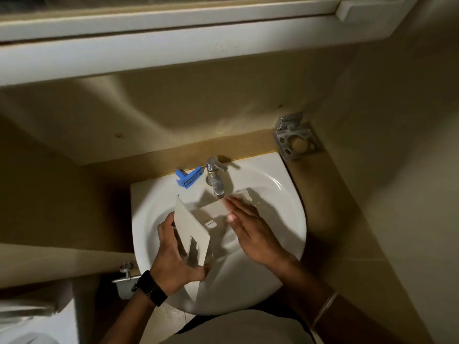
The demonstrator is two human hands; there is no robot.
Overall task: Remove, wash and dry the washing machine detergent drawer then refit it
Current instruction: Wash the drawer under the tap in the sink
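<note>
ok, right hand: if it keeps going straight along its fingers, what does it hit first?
Probably the tap spout: the right hand lies flat on the detergent drawer, fingers aimed up-left at it. Depth is unclear; it may pass underneath.

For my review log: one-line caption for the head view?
Left hand grips detergent drawer in sink; right hand rubs it.

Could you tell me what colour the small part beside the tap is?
Blue; the part lies on the sink rim, clearest in the head view.

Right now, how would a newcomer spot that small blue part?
Find the white sink and its chrome tap at the back. The blue part lies on the rim just left of the tap. It is the only blue thing there.
</note>
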